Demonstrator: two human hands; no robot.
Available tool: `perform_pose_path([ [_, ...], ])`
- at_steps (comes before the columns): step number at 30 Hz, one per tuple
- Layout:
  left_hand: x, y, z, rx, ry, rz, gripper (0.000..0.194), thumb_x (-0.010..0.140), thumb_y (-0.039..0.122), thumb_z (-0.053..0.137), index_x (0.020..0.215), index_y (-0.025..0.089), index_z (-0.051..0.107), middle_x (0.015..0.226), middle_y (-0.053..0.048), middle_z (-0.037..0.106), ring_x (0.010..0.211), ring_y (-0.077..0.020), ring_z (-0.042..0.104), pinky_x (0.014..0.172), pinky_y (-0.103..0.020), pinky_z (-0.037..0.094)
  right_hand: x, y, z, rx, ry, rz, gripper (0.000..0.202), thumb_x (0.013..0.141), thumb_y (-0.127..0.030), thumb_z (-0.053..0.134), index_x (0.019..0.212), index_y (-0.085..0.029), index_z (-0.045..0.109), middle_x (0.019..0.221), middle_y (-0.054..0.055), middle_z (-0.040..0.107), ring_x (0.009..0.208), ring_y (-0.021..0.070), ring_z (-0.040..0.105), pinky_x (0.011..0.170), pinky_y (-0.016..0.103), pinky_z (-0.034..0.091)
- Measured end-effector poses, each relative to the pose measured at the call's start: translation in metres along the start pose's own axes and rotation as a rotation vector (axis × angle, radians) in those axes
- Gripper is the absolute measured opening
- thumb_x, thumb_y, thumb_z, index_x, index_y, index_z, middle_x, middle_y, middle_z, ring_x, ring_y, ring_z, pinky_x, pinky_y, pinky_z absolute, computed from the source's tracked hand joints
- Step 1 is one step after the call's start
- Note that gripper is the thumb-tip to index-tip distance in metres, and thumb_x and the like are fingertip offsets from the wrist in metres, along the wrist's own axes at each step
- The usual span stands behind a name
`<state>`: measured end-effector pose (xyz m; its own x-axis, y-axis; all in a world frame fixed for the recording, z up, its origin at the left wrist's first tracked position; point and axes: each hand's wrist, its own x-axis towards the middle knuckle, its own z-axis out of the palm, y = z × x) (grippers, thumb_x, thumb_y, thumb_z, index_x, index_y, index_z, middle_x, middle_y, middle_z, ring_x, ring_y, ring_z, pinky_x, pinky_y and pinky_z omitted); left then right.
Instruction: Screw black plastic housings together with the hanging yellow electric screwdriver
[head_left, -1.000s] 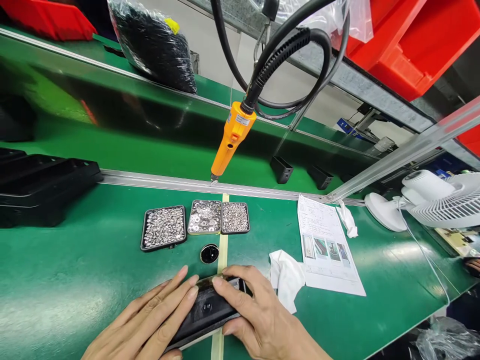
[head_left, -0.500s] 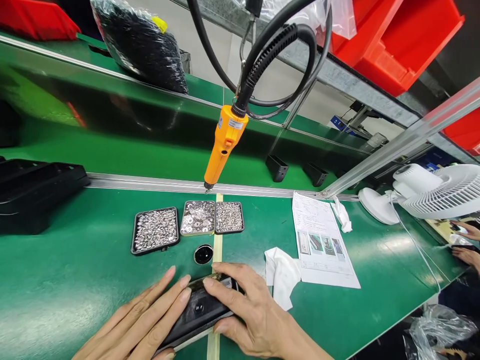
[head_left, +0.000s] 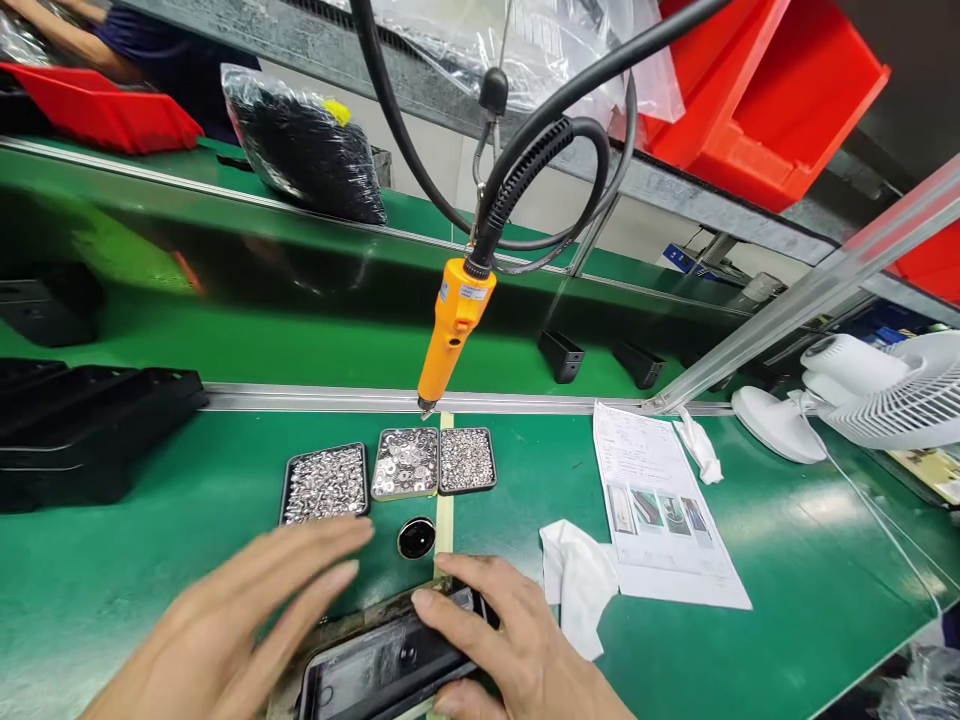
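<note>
A black rectangular housing (head_left: pixel 390 655) lies tilted at the bottom centre, partly cut off by the frame edge. My right hand (head_left: pixel 510 640) grips its right end, thumb and fingers around it. Raised over the housing's left side, my left hand (head_left: pixel 247 610) holds nothing, its fingers apart and slightly blurred. Just beyond the housing sits a small round black part with a shiny rim (head_left: pixel 416 538). Behind it are a tray of screws (head_left: pixel 326 482), a tray of washers (head_left: pixel 406 463) and a tray of small metal parts (head_left: pixel 467 460).
An orange electric screwdriver (head_left: pixel 456 325) hangs above the trays on a cable. To the right lie a white cloth (head_left: pixel 581 585), a printed sheet (head_left: pixel 664 510) and a white fan (head_left: pixel 885 390). Black bins (head_left: pixel 90 430) stand left; a red bin (head_left: pixel 772 100) is overhead.
My left hand has lifted off the housing and moved up and left, uncovering its left part. My right hand still grips it. The view has shifted, with the bench lower in the frame.
</note>
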<state>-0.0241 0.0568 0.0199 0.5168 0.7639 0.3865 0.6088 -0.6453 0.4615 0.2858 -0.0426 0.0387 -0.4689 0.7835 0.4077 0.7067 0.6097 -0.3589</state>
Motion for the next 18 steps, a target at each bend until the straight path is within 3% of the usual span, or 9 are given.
perform_pose_path([
  [3, 0.060, -0.029, 0.002, 0.034, -0.038, 0.000, 0.037, 0.114, 0.057, 0.052, 0.118, 0.033, 0.079, 0.119, -0.003, 0.083, 0.117, -0.0271, 0.073, 0.103, -0.042, 0.060, -0.002, 0.001, 0.004, 0.000, 0.061, 0.015, 0.068, 0.117, -0.070, 0.047, 0.170, -0.025, 0.050, 0.163, 0.016, 0.068, 0.149, 0.0297, 0.069, 0.119, 0.050, 0.065],
  [7, 0.104, -0.050, 0.029, 0.087, -0.142, 0.044, 0.032, 0.112, 0.051, 0.061, 0.108, 0.025, 0.080, 0.104, -0.005, 0.078, 0.101, -0.0245, 0.069, 0.092, -0.043, 0.059, -0.005, 0.003, 0.005, -0.029, 0.025, 0.036, 0.067, 0.117, -0.063, 0.053, 0.173, -0.028, 0.045, 0.166, 0.013, 0.066, 0.148, 0.0274, 0.070, 0.119, 0.047, 0.064],
  [12, 0.113, -0.050, 0.044, 0.112, -0.199, 0.060, 0.026, 0.108, 0.044, 0.072, 0.104, 0.019, 0.075, 0.100, -0.002, 0.074, 0.097, -0.0196, 0.071, 0.095, -0.042, 0.060, -0.002, 0.004, 0.002, -0.008, -0.004, 0.006, 0.073, 0.114, -0.065, 0.060, 0.173, -0.025, 0.044, 0.165, 0.017, 0.067, 0.143, 0.0306, 0.074, 0.117, 0.049, 0.066],
  [18, 0.106, -0.033, 0.014, 0.010, -0.086, -0.028, 0.037, 0.116, 0.049, 0.054, 0.101, 0.023, 0.077, 0.096, -0.003, 0.077, 0.092, -0.0201, 0.073, 0.083, -0.034, 0.059, -0.001, 0.002, 0.001, 0.037, 0.037, 0.022, 0.069, 0.118, -0.068, 0.044, 0.171, -0.022, 0.047, 0.161, 0.021, 0.067, 0.146, 0.0318, 0.072, 0.115, 0.048, 0.068],
])
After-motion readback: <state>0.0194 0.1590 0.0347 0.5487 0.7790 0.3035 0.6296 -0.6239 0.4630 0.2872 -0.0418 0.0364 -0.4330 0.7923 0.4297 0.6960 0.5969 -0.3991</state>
